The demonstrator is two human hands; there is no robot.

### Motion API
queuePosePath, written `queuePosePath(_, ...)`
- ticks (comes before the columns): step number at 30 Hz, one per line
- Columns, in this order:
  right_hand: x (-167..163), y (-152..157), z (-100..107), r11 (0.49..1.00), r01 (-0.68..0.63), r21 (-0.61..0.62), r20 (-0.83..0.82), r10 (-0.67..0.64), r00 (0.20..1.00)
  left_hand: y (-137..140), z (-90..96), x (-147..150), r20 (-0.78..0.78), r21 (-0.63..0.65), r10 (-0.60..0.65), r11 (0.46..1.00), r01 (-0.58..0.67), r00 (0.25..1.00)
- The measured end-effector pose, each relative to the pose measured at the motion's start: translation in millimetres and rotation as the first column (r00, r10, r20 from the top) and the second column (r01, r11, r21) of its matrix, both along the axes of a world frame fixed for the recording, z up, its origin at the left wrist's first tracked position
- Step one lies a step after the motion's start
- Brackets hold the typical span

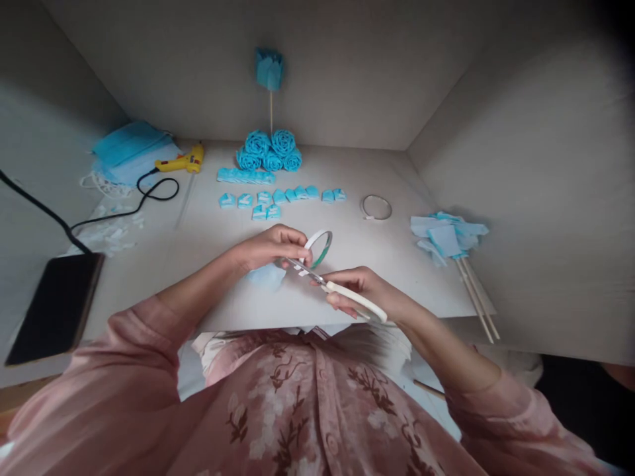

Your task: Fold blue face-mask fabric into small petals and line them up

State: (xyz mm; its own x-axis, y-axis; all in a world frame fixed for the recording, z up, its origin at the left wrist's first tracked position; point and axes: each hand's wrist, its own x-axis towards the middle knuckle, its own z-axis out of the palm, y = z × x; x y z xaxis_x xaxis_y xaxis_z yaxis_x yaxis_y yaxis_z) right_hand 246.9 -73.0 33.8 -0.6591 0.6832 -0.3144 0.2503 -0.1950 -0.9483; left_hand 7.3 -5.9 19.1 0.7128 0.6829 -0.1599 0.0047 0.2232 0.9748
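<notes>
My left hand (280,246) pinches a roll of white double-sided tape (313,240) with a greenish inner ring. My right hand (360,287) grips white-handled scissors (358,301), whose blades point left toward the fingers of my left hand. Small white bits of tape (301,270) cling along the blades. Under my left hand lies a pale blue piece of fabric (266,276). Beyond the hands, small folded blue pieces (296,194) sit in rows, some with white strips on them. A tight row of blue folded pieces (245,176) lies behind those.
Rolled blue flowers (272,151) are stacked at the back, near a blue flower on a stick (269,69). Left are face masks (131,152), a yellow glue gun (181,160), white scraps (106,231) and a phone (54,307). A thin ring (376,207) and sticks with blue fabric (449,238) lie right.
</notes>
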Motion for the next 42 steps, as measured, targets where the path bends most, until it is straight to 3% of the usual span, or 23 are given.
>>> queuePosePath(2,-8,-7,3,0.989,-0.039,0.139,0.078,0.028,0.997,2,-1.7,1,0.004,0.016,0.121,0.992,-0.121,0.993)
queuePosePath(4,-17,-15,7,0.953,-0.186,0.239,0.147,0.154,0.977,6,-3.7,2,0.093,0.020,0.250,0.967,-0.253,0.964)
queuePosePath(6,-20,-19,10,0.925,-0.284,0.252,0.151,0.252,0.956,10,-4.8,1,0.204,0.014,0.333,0.939,-0.343,0.921)
queuePosePath(7,-18,-19,10,0.939,-0.247,0.239,0.116,0.225,0.967,11,-4.9,1,0.242,0.006,0.348,0.933,-0.360,0.906)
queuePosePath(10,-5,-8,5,0.994,0.006,0.110,-0.071,0.002,0.997,12,-5.0,1,0.264,-0.049,0.337,0.940,-0.336,0.904)
queuePosePath(17,13,3,-21,0.984,0.046,-0.172,-0.460,-0.121,0.880,13,-7.7,4,0.344,-0.132,0.288,0.957,-0.257,0.894)
queuePosePath(24,12,3,-19,0.949,0.011,-0.315,-0.503,-0.177,0.846,12,-12.5,2,0.301,-0.087,0.276,0.961,-0.262,0.913)
queuePosePath(33,8,3,-20,0.944,-0.045,-0.325,-0.497,-0.130,0.858,6,-9.1,5,0.260,-0.053,0.272,0.962,-0.268,0.926)
queuePosePath(42,4,9,-20,0.935,-0.038,-0.352,-0.510,-0.157,0.846,0,-10.4,11,0.235,-0.034,0.176,0.984,-0.173,0.956)
